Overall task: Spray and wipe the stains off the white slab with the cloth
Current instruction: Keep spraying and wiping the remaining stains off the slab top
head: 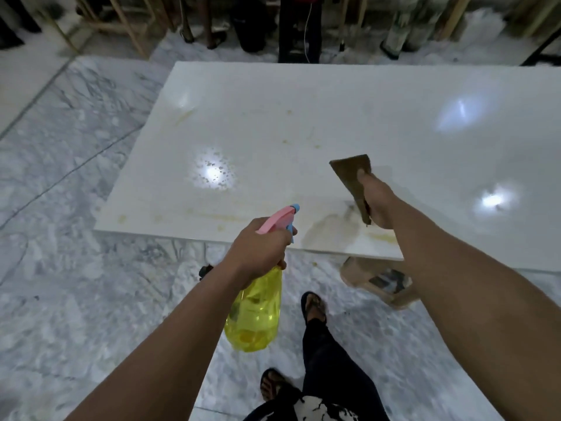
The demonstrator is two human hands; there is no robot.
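Note:
The white slab (334,117) lies flat in front of me, with yellowish stains along its near edge and near its middle. Spray droplets show around the bright reflection at its left. My left hand (258,250) grips a yellow spray bottle (255,314) by its pink trigger head, nozzle aimed over the slab's near edge. Over the slab's near right part, my right hand (376,202) holds a brown cloth (352,174) that sticks up and away from my fingers. A larger brownish smear lies on the slab just left of that hand.
The slab rests on a low support (379,281) that shows under its near edge. Grey-veined marble floor (76,208) surrounds it. My sandalled feet (312,308) stand close to the near edge. Wooden frames and dark legs (297,25) line the far side.

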